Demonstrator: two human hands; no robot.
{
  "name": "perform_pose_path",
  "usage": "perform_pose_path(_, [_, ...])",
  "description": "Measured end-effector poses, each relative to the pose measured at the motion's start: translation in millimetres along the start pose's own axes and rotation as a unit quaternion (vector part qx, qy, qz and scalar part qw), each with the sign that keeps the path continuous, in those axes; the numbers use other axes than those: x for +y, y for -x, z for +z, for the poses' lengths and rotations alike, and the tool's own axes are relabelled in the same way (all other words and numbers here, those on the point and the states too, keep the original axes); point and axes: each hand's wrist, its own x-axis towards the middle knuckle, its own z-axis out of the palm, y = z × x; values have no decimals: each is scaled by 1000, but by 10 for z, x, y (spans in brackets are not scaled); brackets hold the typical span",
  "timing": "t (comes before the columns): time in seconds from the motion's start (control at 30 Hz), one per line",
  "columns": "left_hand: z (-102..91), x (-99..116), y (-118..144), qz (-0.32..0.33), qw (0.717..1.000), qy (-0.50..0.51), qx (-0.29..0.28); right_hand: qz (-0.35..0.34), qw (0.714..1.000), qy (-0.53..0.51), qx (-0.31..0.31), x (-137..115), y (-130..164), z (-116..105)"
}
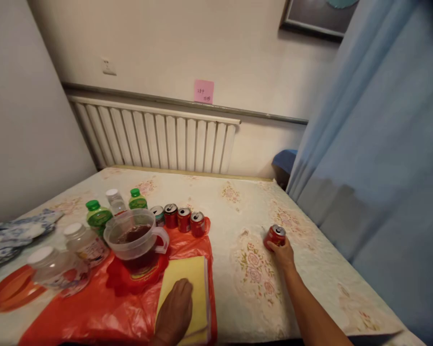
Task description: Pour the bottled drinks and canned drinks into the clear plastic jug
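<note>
On the right side of the floral tablecloth, my right hand (284, 254) is wrapped round a small red soda can (275, 236), which stands upright with its top showing. My left hand (176, 307) rests on a yellow pad (195, 274), fingers curled in and together; nothing shows in them. Just beyond the pad, several cans stand in a row, among them an end red can (197, 225). Left of the pad, a clear plastic jug (130, 230) with a handle holds dark liquid and sits on a red scalloped dish (120, 278).
Red plastic sheet (104, 322) lies under the pad and dish. Clear white-capped jars (59, 271), green-capped bottles (98, 216) and an orange-red lid (14, 288) are at left, near a blue-white cloth (18, 235). A blue curtain (375, 168) hangs right; a radiator (159, 134) stands behind.
</note>
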Motion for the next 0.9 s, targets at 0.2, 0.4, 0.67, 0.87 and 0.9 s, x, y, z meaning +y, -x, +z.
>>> perform_pose_path(0.2, [-97,102,-18,-37,997,-4,-64,4,999,42,9,-106,84,28])
perform_pose_path(0.4, [-125,146,-20,-67,993,-1,-97,-70,995,34,-63,-442,486,266])
perform_pose_path(0.67, [-137,166,28,-87,991,19,-95,-219,959,6,-179,-1282,973,868])
perform_pose_path(0.87, [-58,161,69,-104,990,29,-87,-410,884,11,-225,-2066,1347,1261])
perform_pose_path(0.9, [-47,158,75,-106,990,30,-86,-435,871,14,-227,-2183,1399,1314])
